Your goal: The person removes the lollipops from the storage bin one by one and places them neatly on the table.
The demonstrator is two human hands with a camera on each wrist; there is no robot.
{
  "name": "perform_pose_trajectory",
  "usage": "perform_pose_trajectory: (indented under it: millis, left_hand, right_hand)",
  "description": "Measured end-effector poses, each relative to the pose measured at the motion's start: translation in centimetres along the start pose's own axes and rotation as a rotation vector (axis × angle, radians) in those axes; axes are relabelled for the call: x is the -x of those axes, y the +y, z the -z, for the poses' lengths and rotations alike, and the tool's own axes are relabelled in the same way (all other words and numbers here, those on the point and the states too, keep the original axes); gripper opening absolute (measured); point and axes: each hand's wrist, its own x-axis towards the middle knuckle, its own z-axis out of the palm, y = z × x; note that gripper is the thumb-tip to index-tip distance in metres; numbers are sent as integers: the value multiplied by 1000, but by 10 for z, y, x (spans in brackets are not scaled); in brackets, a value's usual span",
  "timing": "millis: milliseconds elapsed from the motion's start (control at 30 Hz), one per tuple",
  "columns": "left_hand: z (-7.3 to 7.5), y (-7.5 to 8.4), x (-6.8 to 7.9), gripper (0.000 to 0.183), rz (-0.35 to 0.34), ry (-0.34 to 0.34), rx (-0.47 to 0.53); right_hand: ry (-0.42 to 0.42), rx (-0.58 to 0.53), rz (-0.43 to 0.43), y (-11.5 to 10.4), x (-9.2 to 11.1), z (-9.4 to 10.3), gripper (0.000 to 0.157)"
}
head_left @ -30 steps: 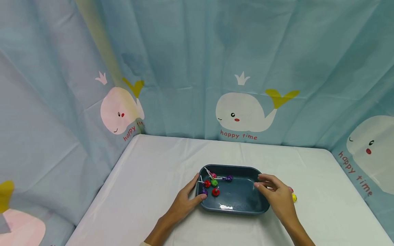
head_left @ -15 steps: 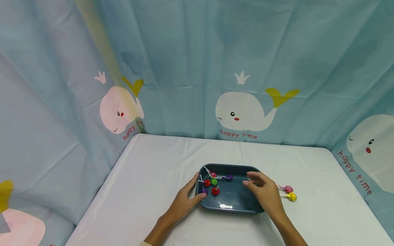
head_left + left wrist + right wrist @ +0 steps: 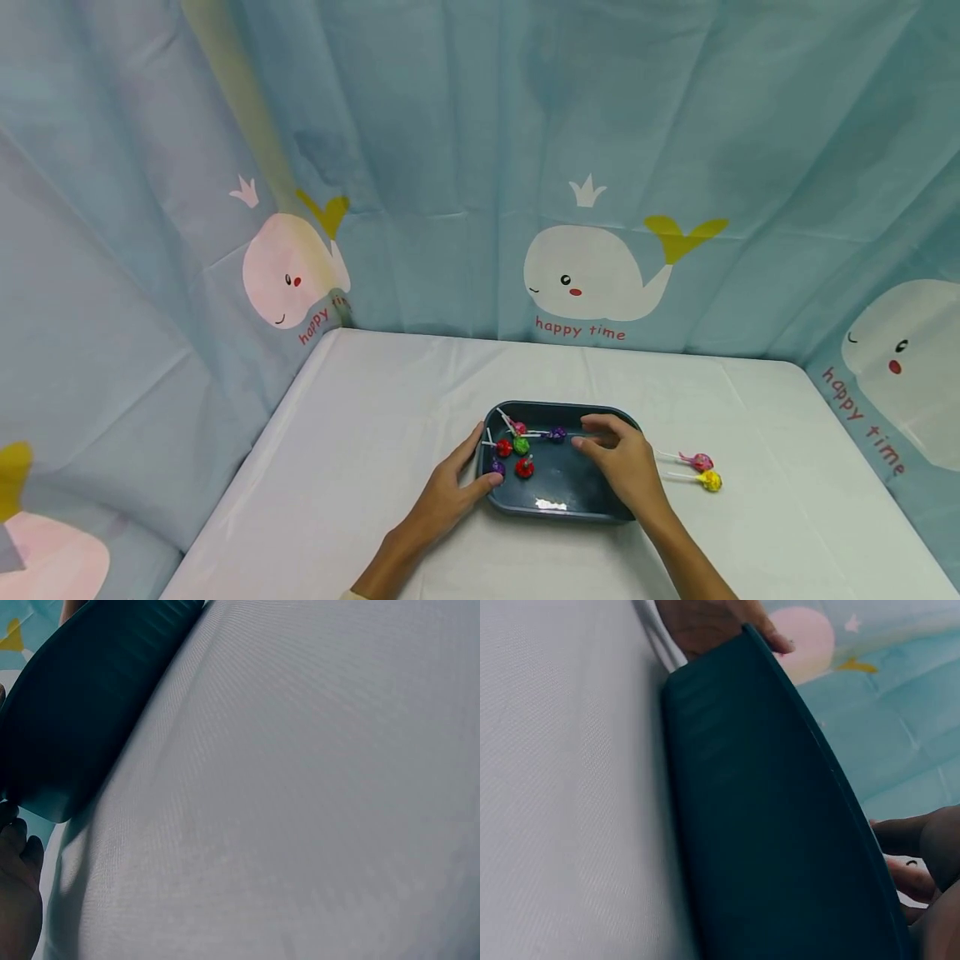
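Observation:
My left hand (image 3: 447,490) grips the left end of a dark blue tray (image 3: 581,514), thumb over the rim. Several wrapped lollipops lie in the tray's left half: a green lollipop (image 3: 521,446), a red lollipop (image 3: 525,467), another red one, a pink one and two purple ones, one of them beside my left thumb. Over the tray's right half hangs my right hand (image 3: 621,461), fingers bent and thumb close to the fingertips. Whether something sits between them cannot be made out. In the right wrist view the tray's side (image 3: 742,802) hides part of the fingers.
A pink lollipop (image 3: 702,462) and a yellow lollipop (image 3: 710,480) lie on the white tablecloth (image 3: 780,492) right of the tray, sticks pointing left. A blue curtain (image 3: 450,167) with whale prints hangs behind and at both sides of the table.
My right hand has moved left from the tray's right edge to over its inside, uncovering the pink and yellow lollipops on the table. My left hand and the tray stay in place.

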Motion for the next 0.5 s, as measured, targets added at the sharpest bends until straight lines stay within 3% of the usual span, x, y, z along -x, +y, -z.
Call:
perform_pose_trajectory:
  millis: [500]
  left_hand:
    - [0,0,0,84,-6,2,-5]
  right_hand:
    - [-29,39,9,4,-14,-14,39]
